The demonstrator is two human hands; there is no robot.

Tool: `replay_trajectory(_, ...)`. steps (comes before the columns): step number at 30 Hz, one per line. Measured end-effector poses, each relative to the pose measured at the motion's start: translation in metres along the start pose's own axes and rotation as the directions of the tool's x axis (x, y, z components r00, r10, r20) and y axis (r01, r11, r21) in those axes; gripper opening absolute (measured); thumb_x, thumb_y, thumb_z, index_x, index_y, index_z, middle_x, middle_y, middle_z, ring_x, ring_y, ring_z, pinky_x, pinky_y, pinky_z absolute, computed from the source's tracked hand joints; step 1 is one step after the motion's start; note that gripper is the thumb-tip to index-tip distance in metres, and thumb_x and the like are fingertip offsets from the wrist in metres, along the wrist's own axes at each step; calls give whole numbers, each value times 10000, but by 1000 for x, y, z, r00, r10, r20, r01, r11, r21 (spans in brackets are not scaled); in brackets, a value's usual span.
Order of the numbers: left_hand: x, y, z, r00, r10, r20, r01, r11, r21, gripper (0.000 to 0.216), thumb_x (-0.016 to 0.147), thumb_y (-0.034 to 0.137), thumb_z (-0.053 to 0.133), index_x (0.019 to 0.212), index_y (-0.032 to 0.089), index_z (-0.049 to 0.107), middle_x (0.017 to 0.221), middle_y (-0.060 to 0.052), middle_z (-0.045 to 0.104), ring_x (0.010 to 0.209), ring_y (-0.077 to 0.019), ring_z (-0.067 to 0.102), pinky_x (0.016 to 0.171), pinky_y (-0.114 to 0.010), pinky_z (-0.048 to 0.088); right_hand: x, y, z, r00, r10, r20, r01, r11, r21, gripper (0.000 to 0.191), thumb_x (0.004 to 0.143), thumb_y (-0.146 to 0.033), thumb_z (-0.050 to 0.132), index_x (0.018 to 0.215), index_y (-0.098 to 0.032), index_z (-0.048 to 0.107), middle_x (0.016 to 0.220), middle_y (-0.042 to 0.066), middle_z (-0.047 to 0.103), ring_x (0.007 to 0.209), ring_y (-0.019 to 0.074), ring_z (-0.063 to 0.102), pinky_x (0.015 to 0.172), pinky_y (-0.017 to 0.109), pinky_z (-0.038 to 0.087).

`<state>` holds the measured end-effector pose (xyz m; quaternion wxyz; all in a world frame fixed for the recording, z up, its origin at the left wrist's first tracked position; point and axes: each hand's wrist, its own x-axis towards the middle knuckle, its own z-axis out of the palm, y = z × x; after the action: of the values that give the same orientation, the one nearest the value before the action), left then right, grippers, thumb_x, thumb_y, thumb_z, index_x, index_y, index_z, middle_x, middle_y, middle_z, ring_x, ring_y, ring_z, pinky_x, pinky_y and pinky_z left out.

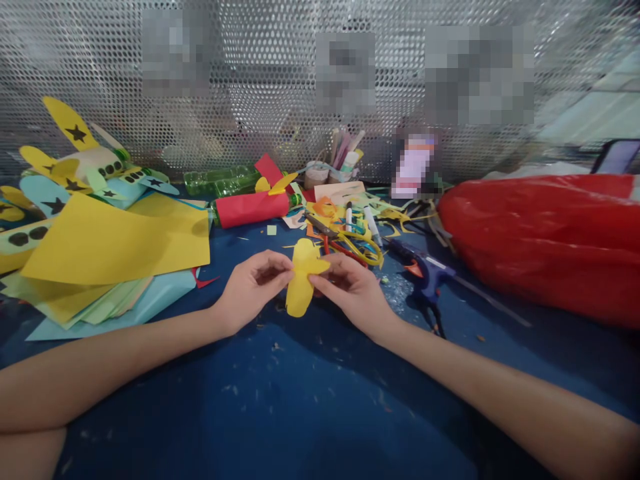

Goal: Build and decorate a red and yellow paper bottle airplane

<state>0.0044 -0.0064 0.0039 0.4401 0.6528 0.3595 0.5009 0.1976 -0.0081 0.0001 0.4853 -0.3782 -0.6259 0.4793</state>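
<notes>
The cut yellow paper piece (302,283) sits near the centre of the frame, raised upright between the two hands. The left hand (256,288) has its thumb and index finger closed on the piece's left edge, and the right hand (356,293) pinches it on the right, just below a lobe that sticks out; the remaining fingers curl loosely, partly hidden. Thin paper like this probably creases easily, so a light pinch close to the middle, with both hands moving together, should bend or align it without a tear. The most generous room is the blue surface (280,407) across the lower middle of the frame, where only small scraps lie. Above the hands, space tightens: scissors (367,248) lie just beyond the right hand, and the red-wrapped bottle (253,209) lies farther back. To the right, the glue gun (431,275) and then the large red bag (545,243) limit a sideways swing, while the paper stack (123,247) fills the left, its edges a likely snag for the left forearm.
</notes>
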Motion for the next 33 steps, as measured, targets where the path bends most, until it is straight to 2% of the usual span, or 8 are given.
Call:
replay_trajectory(3, 0, 1, 1, 1000, 1, -8, -1, 1000, 6, 48, 822, 206, 644, 853, 177, 622, 818, -9, 668, 774, -113, 645, 735, -234, 566, 1, 0, -1, 1000, -29, 2, 29, 999, -30, 182, 780, -345, 729, 875, -218, 640, 765, -2, 661, 639, 121, 632, 600, 269, 592)
replay_trajectory(7, -1, 2, 2, 1000, 5, 2, -5, 1000, 8, 45, 815, 200, 631, 853, 181, 615, 818, -3, 655, 777, -106, 641, 751, -231, 562, 2, 1, -2, 997, -80, 22, 81, 995, -60, 138, 780, -314, 720, 858, -214, 665, 830, 21, 676, 710, 134, 655, 587, 249, 587)
replay_trajectory(10, -2, 0, 2, 1000, 5, 7, -5, 1000, 7, 82, 814, 208, 633, 888, 185, 604, 835, -5, 663, 796, -115, 651, 776, -248, 567, 2, 2, -3, 997, -76, 10, 77, 995, -62, 133, 766, -285, 725, 861, -212, 668, 857, 30, 682, 727, 139, 659, 585, 249, 591)
replay_trajectory(15, -1, -2, 2, 1000, 2, 13, -2, 1000, 24, 46, 813, 212, 626, 840, 176, 618, 831, -12, 669, 789, -118, 654, 782, -254, 571, 1, 2, -3, 999, -35, -3, 35, 998, -48, 136, 762, -254, 718, 879, -202, 673, 853, 36, 685, 704, 129, 648, 576, 240, 585)
replay_trajectory(20, 0, -2, 2, 1000, -17, 3, 17, 1000, 26, 41, 813, 204, 625, 831, 170, 614, 822, -11, 663, 784, -116, 655, 776, -247, 566, 1, 2, -2, 1000, -8, -2, 8, 1000, -28, 158, 762, -297, 731, 869, -197, 672, 827, 32, 679, 672, 121, 638, 559, 232, 583)
replay_trajectory(26, -1, -3, 3, 999, 10, 45, -10, 1000, 12, 87, 829, 225, 627, 902, 178, 620, 868, -25, 680, 820, -134, 666, 791, -274, 571, 2, 6, -2, 1000, -27, 5, 27, 999, -37, 175, 752, -325, 745, 854, -207, 667, 814, 22, 675, 650, 120, 636, 556, 243, 590)
replay_trajectory(33, -2, -4, 2, 996, 32, 86, -37, 998, 49, 52, 838, 192, 591, 877, 176, 622, 852, -21, 680, 809, -131, 671, 784, -264, 572, 1, 3, -1, 997, -50, 67, 49, 999, 5, 139, 779, -311, 730, 873, -228, 671, 804, 9, 658, 604, 110, 616, 543, 244, 585)
